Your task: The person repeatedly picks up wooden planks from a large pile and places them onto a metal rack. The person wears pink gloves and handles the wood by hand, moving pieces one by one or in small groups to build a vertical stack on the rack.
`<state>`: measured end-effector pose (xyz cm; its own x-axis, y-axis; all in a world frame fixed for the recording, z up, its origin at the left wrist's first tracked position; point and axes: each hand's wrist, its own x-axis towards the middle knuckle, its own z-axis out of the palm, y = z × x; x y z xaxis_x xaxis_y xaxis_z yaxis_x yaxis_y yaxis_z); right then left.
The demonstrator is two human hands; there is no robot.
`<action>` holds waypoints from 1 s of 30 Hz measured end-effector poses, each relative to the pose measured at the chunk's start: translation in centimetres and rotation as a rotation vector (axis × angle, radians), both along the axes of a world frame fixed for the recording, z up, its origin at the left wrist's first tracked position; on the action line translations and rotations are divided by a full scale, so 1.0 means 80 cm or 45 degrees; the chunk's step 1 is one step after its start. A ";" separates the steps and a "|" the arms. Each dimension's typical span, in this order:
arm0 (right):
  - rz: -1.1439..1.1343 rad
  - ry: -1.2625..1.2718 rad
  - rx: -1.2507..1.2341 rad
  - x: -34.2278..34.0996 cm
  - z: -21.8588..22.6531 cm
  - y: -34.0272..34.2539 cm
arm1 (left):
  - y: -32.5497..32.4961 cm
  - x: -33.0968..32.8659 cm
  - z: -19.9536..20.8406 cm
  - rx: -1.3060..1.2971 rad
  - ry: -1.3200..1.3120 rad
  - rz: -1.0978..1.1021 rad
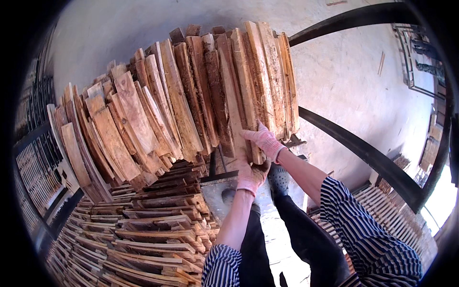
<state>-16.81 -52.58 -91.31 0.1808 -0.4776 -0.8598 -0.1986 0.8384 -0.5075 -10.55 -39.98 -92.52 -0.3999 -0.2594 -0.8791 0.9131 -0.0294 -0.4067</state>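
Note:
A long row of rough wooden boards (184, 103) stands on edge, packed side by side, with bark on some faces. My left hand (252, 177), in a pink glove with a darker palm, is closed around the near end of a wooden board (234, 115) toward the right part of the row. Just above it, my right hand (266, 141), also in a pink glove, grips the same place from the right side, its fingers lying across the wood and its thumb pointing up. Whether both hands hold one board or two neighbouring ones is hard to see.
Stacked layers of thinner boards (158, 234) fill the lower left. Dark metal bars (363, 155) of a frame cross on the right, with more slats (397, 220) below them. My feet stand by a grey ledge (215, 191). A pale concrete floor (334, 81) lies beyond.

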 end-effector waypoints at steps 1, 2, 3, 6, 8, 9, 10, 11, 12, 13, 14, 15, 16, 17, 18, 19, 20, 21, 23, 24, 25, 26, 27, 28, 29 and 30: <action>-0.042 0.061 0.031 -0.003 0.002 0.001 | 0.006 -0.006 0.004 0.032 -0.031 0.032; -0.052 -0.017 0.083 -0.007 0.002 0.003 | 0.010 -0.010 0.008 0.054 -0.011 0.012; -0.067 -0.088 0.124 -0.018 -0.001 -0.001 | 0.007 -0.015 0.013 0.064 0.017 -0.012; -0.094 -0.141 0.143 -0.057 -0.018 -0.002 | 0.024 -0.021 0.014 -0.273 -0.095 -0.444; -0.068 -0.231 0.199 -0.090 -0.026 -0.011 | 0.050 0.000 -0.002 -0.586 -0.050 -0.775; -0.034 -0.216 0.208 -0.125 -0.032 -0.020 | 0.051 0.011 -0.013 -0.781 0.031 -0.989; 0.009 -0.241 0.218 -0.141 -0.038 -0.034 | 0.058 0.034 -0.034 -0.791 -0.027 -1.072; 0.025 -0.277 0.232 -0.172 -0.050 -0.041 | 0.046 0.047 -0.039 -0.677 -0.052 -0.839; 0.009 -0.260 0.200 -0.198 -0.059 -0.054 | 0.023 0.047 -0.047 -0.569 -0.075 -0.610; 0.005 -0.330 0.231 -0.197 -0.059 -0.050 | 0.003 0.034 -0.054 -0.600 -0.133 -0.478; 0.023 -0.393 0.266 -0.180 -0.048 -0.049 | -0.018 0.017 -0.060 -0.628 -0.193 -0.321; 0.032 -0.357 0.239 -0.158 -0.034 -0.044 | -0.029 0.010 -0.058 -0.659 -0.256 -0.167; 0.028 -0.354 0.212 -0.116 -0.001 -0.038 | -0.021 0.020 -0.057 -0.652 -0.257 -0.173; 0.021 -0.350 0.187 -0.090 0.025 -0.034 | -0.017 0.027 -0.054 -0.643 -0.255 -0.180; 0.179 -0.057 0.060 -0.098 0.044 -0.041 | -0.037 0.019 -0.039 -0.672 -0.209 -0.190; 0.336 0.234 -0.061 -0.103 0.062 -0.048 | -0.044 0.021 -0.018 -0.802 -0.269 -0.356; 0.488 0.502 -0.172 -0.097 0.081 -0.052 | -0.047 0.025 0.004 -0.760 -0.407 -0.456; 0.544 0.537 -0.171 -0.092 0.100 -0.053 | -0.047 0.024 0.027 -0.711 -0.551 -0.554; 0.527 0.484 -0.144 -0.085 0.112 -0.043 | -0.039 0.011 0.053 -0.650 -0.740 -0.703; 0.520 0.479 -0.133 -0.090 0.111 -0.041 | -0.044 -0.003 0.071 -0.674 -0.876 -0.795; 0.558 0.426 -0.058 -0.098 0.099 -0.038 | -0.048 -0.016 0.088 -0.698 -1.007 -0.899; 0.524 0.350 -0.092 -0.093 0.094 -0.035 | -0.043 -0.020 0.098 -0.699 -1.159 -0.997; 0.489 0.277 -0.125 -0.089 0.089 -0.031 | -0.038 -0.018 0.095 -0.730 -1.246 -1.181; 0.452 0.208 -0.157 -0.087 0.084 -0.028 | -0.033 -0.015 0.095 -0.758 -1.330 -1.369; 0.530 0.310 -0.164 -0.081 0.083 -0.027 | -0.036 -0.006 0.102 -0.679 -1.187 -1.474; 0.408 0.215 -0.107 -0.069 0.090 -0.028 | -0.035 0.003 0.102 -0.673 -1.108 -1.412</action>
<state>-22.34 -54.80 -84.11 0.1913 -0.4897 -0.8506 -0.5313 0.6770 -0.5093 -10.29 -42.80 -84.36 -0.0173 -0.5377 -0.8430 0.2738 -0.8134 0.5132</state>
